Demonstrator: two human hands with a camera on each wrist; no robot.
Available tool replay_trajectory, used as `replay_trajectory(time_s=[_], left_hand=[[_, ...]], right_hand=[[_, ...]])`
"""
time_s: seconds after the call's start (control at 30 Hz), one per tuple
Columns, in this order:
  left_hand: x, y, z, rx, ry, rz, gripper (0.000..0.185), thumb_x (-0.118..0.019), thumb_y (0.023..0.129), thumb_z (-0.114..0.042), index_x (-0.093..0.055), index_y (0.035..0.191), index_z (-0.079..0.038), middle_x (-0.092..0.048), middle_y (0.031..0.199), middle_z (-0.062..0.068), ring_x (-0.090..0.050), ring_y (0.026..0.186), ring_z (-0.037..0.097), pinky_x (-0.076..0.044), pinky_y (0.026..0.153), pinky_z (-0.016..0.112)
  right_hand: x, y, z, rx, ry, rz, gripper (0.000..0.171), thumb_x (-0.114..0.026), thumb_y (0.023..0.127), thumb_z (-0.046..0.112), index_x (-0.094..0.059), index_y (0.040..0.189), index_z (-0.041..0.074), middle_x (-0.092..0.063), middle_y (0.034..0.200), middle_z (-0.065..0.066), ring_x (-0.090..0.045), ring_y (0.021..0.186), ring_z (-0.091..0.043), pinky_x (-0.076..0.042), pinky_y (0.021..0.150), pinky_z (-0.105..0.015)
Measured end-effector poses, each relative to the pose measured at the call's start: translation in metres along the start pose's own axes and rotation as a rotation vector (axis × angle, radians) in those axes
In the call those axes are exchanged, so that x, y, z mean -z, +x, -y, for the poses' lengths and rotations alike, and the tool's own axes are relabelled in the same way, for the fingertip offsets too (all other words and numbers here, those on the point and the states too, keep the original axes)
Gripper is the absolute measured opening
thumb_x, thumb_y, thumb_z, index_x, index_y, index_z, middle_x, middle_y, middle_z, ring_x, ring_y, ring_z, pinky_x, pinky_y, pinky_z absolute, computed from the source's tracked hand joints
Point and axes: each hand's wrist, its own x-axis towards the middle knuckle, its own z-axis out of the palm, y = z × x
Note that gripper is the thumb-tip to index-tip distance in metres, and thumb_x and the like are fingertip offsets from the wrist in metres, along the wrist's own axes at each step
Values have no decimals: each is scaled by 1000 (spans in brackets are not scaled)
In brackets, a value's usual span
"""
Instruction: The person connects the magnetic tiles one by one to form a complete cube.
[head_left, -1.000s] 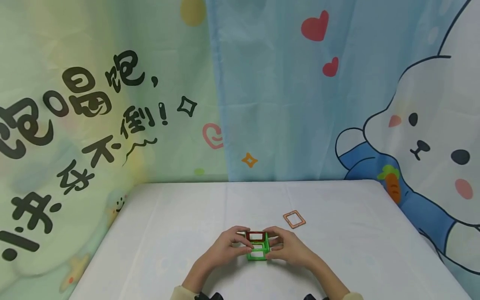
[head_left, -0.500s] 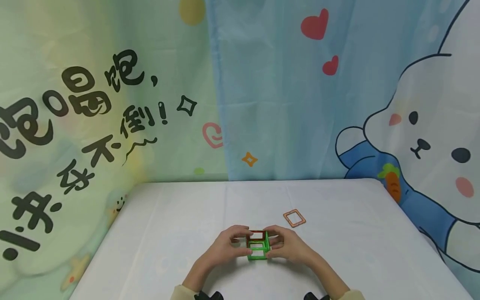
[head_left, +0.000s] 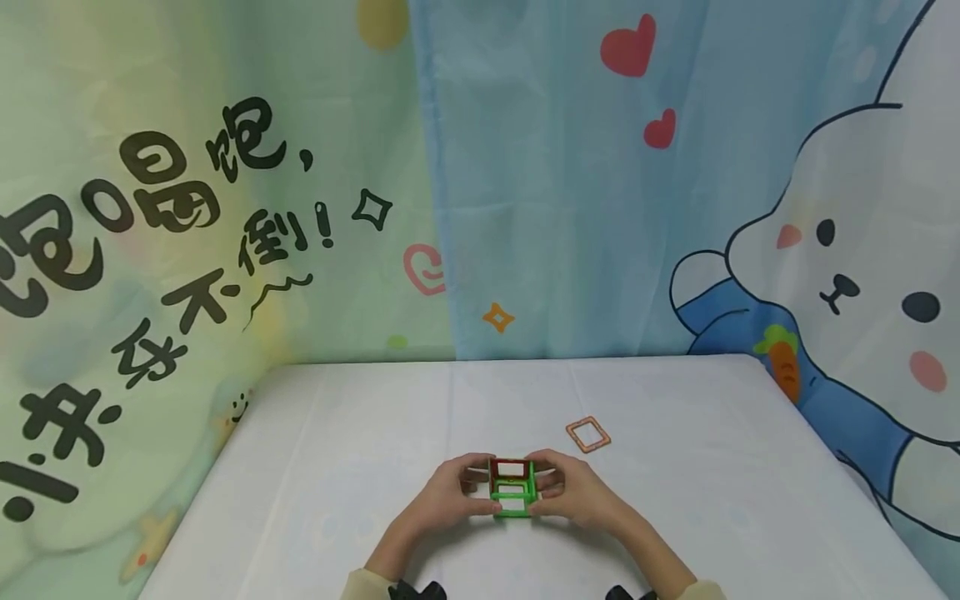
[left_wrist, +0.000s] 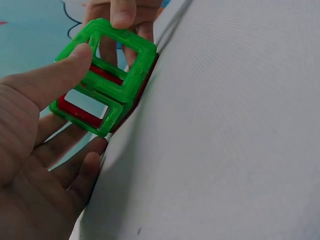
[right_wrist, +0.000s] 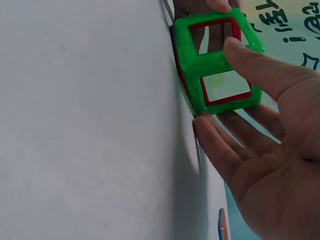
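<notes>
A small cube frame of green and red square tiles stood on the white table, near its front edge, between both hands. The left hand pinched the cube's left side, thumb on the near green top edge and fingers curled loosely beneath and beside it. The right hand gripped the opposite side likewise, thumb pressed on the upper green tile and fingers cupped under the cube against the cloth. A single orange square tile lay flat on the table, apart from the cube, beyond the right hand. A cartoon backdrop hung behind the table.
</notes>
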Motion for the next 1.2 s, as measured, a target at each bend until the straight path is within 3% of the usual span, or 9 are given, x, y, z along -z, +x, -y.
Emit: replay_trajectory(time_s=[0.13, 0.33, 0.43, 0.57, 0.77, 0.93, 1.2], left_hand=[[0, 2, 1, -3, -10, 8, 65, -85, 76, -21, -55, 133, -10, -61, 124, 0, -61, 109, 16, -46, 91, 32], [0, 0, 4, 3, -14, 23, 64, -84, 77, -22, -55, 133, -11, -61, 124, -1, -60, 110, 15, -46, 91, 33], [0, 0, 5, -9, -19, 18, 63, -84, 78, -22, -55, 133, -11, -61, 124, -1, -60, 110, 15, -46, 91, 33], [1, 0, 5, -3, -22, 19, 63, -83, 78, -21, -55, 133, -12, -61, 124, -1, -60, 110, 14, -45, 91, 33], [-1, 1, 4, -1, -18, 24, 62, -83, 78, -21, -55, 133, -11, -62, 122, -2, -60, 108, 12, -45, 91, 32], [-3, -1, 6, -5, -22, 31, 60, -83, 79, -22, -55, 131, -12, -62, 119, -4, -60, 107, 11, -45, 89, 31], [-2, 2, 10, -25, -17, 32, 58, -82, 79, -22, -55, 131, -14, -62, 120, -4, -60, 107, 11, -45, 89, 31]], right_hand=[[17, -2, 1, -2, -90, -2, 70, -85, 74, 13, -50, 133, -2, -58, 122, -21, -64, 99, -29, -53, 77, -30], [61, -8, -1, -26, -276, -204, 54, -80, 80, 10, -57, 127, -3, -63, 112, -20, -62, 88, -25, -51, 68, -32], [84, -4, -7, -45, -367, -242, 52, -80, 80, 10, -58, 125, -3, -63, 108, -20, -61, 85, -23, -49, 68, -35], [109, 6, -19, -66, -418, -185, 58, -82, 77, 12, -57, 127, -4, -61, 109, -21, -60, 86, -26, -49, 70, -38], [129, 19, -39, -95, -367, -75, 60, -84, 75, 10, -57, 127, -2, -58, 107, -17, -56, 89, -28, -47, 69, -37], [130, 25, -49, -100, -329, -23, 63, -86, 72, 12, -58, 128, -1, -57, 103, -12, -49, 86, -25, -41, 73, -38], [129, 33, -55, -103, -307, -8, 65, -86, 70, 8, -58, 128, -3, -55, 97, -10, -45, 80, -24, -39, 68, -35]])
